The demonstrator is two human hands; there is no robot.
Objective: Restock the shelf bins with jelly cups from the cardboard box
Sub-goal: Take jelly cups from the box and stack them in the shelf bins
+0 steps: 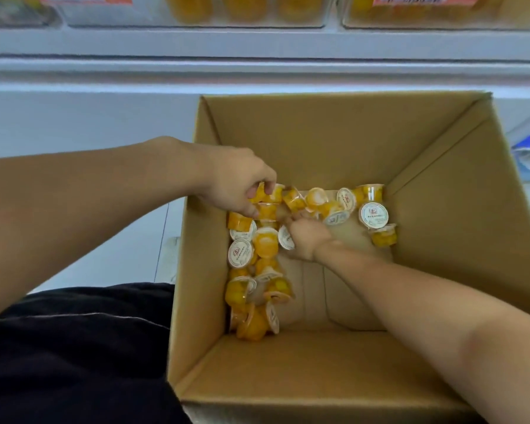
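Jelly cups (pixel 265 244) are being gathered deep in the cardboard box (pixel 441 228); several are being pinched by the left hand (pixel 236 182), right hand (pixel 306 237) grip unclear. Overfilled fingers are risking dropped cups.

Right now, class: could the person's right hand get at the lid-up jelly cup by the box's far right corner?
Probably yes: the right hand is already inside the cardboard box, and the jelly cup lies uncovered nearby.
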